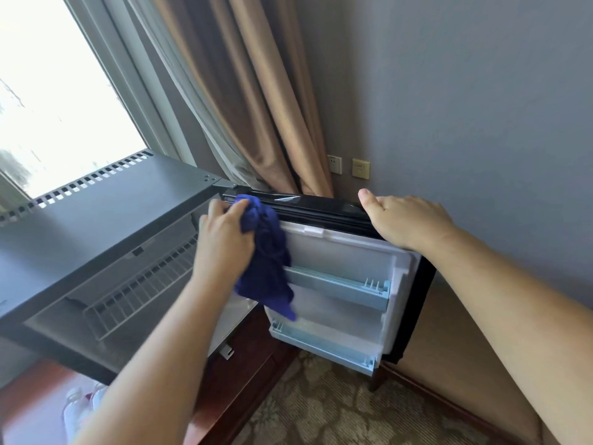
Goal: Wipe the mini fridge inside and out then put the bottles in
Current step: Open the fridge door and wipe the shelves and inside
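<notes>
The dark grey mini fridge (pixel 106 216) stands at the left with its door (pixel 346 261) swung open to the right, white inner side facing me. My left hand (pixel 224 232) grips a dark blue cloth (pixel 266 268) at the door's top edge near the hinge; the cloth hangs down over the door's inner panel. My right hand (pixel 407 220) holds the top right corner of the door, fingers curled over its black edge. Two pale blue door shelves (pixel 340 287) are empty. Clear bottles (pixel 80 409) show blurred at the bottom left, partly behind my left arm.
A wire shelf (pixel 141 284) sits inside the fridge. The fridge rests on a dark red wooden cabinet (pixel 237 374). Brown curtains (pixel 256 107) and a grey wall with two sockets (pixel 348 167) are behind the door. Patterned carpet (pixel 337 406) lies below.
</notes>
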Demonstrator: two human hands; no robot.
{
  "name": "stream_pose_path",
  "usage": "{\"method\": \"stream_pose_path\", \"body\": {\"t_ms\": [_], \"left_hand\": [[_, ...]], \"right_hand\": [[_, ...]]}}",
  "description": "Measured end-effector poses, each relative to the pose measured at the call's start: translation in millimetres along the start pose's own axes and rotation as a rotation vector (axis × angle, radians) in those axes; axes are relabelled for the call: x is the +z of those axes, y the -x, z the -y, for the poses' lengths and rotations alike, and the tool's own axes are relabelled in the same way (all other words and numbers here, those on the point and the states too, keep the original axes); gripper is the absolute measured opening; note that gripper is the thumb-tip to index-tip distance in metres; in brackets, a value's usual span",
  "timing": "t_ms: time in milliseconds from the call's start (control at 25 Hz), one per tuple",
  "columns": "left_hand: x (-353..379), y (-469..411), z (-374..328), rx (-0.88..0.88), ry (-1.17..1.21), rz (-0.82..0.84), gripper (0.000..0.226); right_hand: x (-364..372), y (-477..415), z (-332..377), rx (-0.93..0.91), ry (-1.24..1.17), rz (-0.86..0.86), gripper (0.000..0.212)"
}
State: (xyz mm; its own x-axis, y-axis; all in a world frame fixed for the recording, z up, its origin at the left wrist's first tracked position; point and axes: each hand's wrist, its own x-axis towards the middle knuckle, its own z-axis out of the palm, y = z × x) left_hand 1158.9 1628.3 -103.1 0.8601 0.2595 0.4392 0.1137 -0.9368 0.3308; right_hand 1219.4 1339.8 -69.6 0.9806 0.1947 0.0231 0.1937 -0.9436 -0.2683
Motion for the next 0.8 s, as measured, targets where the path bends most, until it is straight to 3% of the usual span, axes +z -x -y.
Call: {"method": "stream_pose_path", "body": {"t_ms": [120, 280, 440, 600, 800], "left_hand": [[-17, -19, 12, 0.014, -0.031, 0.18, 0.046], [-17, 10, -42, 0.244, 0.077, 0.229, 0.041], [-1, 54, -119, 0.409, 0.188, 0.244, 0.041], [7, 83, -170, 0.466, 0.22, 0.317, 0.044], [2, 78, -167, 0.444, 0.202, 0.372, 0.058]], "right_hand": [[2, 3, 0, -0.02, 0.021, -0.017, 0.078], [-1, 4, 1, -0.033, -0.06, 0.004, 0.09], [-17, 5, -2, 0.006, -0.419, 0.095, 0.086], [-34, 11, -13, -0.007, -0.781, 0.187, 0.084], [-24, 19, -19, -0.086, -0.532, 0.146, 0.079]]}}
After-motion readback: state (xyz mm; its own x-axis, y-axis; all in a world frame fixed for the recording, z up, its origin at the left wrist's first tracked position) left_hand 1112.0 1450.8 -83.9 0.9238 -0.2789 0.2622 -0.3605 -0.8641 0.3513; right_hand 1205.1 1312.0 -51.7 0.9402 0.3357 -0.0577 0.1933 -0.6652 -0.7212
